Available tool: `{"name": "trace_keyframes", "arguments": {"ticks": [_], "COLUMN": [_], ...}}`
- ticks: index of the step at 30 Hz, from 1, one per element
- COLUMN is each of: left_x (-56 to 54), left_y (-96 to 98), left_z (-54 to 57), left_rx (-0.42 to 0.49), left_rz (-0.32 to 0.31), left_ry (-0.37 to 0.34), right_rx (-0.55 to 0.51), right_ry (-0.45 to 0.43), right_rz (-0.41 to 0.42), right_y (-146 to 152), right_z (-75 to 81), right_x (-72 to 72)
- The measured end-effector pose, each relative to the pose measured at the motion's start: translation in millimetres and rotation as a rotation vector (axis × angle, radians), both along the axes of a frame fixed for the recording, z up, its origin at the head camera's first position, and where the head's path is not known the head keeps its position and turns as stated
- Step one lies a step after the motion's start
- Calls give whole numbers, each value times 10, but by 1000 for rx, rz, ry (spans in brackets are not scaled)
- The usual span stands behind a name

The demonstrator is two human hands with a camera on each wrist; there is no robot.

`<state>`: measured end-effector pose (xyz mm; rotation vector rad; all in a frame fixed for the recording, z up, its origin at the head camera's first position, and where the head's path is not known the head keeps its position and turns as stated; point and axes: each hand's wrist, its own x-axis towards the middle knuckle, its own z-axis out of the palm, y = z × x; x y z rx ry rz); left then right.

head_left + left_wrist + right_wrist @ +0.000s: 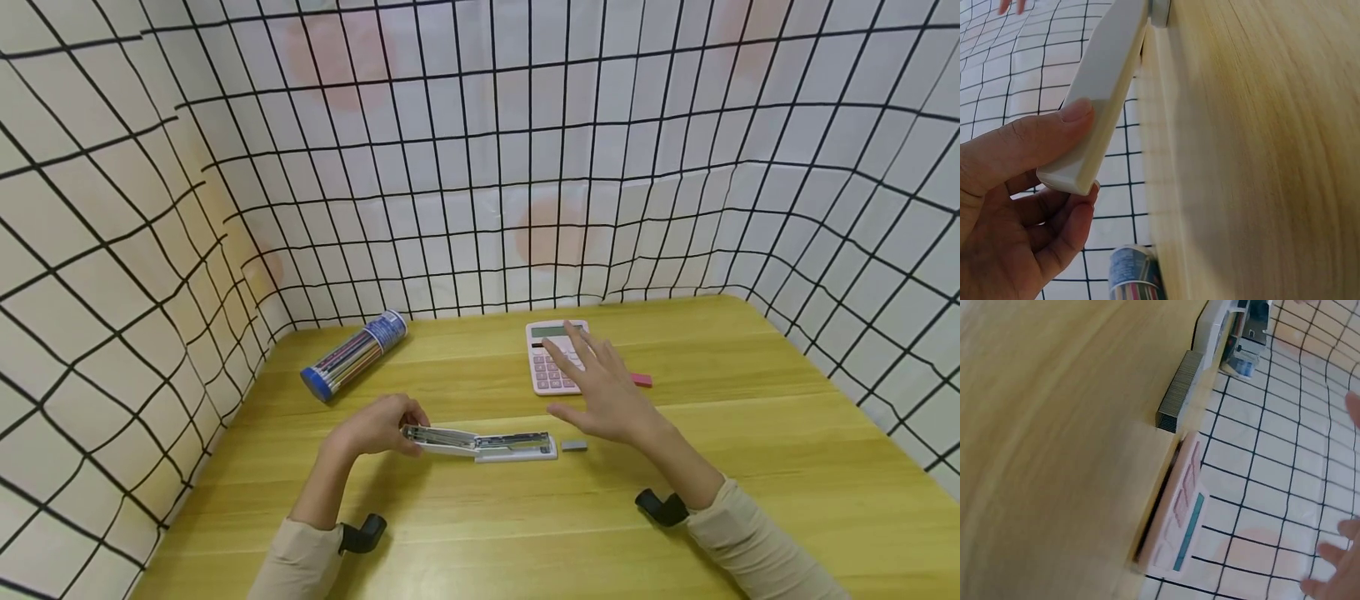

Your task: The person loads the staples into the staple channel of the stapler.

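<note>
A white stapler [517,448] lies opened out flat on the table, its metal channel showing. My left hand [381,427] grips the stapler's left end, thumb on one side and fingers on the other; the left wrist view shows the thumb pressed on the white arm [1102,75]. Just past the stapler's right end sits a grey strip of staples [1180,390]. My right hand [606,392] hovers with fingers spread, holding nothing, and overlaps the pink calculator [551,367] in the head view.
A clear tube of pencils [356,354] with a blue base lies at the back left. A small pink-red block [641,380] is right of the calculator. White sheeting with a black grid [480,183] walls the table [480,533] at the back and sides.
</note>
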<state>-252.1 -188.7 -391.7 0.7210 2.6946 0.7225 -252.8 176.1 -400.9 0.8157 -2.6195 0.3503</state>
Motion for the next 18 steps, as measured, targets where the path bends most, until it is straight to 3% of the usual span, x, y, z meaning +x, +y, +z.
{"name": "trace_keyframes", "arguments": {"ticks": [4, 8, 15, 18], "left_x": [9, 16, 22, 23], "left_y": [6, 12, 23, 28], "left_z": [13, 18, 22, 28], "left_rx": [-7, -6, -17, -19], "left_rz": [7, 12, 11, 15], "left_ry": [-4, -3, 1, -2], "right_rx": [-147, -230, -266, -247], "right_ry": [-167, -314, -557, -645], "right_rz": [68, 100, 197, 202], "right_y": [27, 75, 180, 211], "right_z": [-3, -16, -86, -133], "right_x": [-28, -58, -127, -160]}}
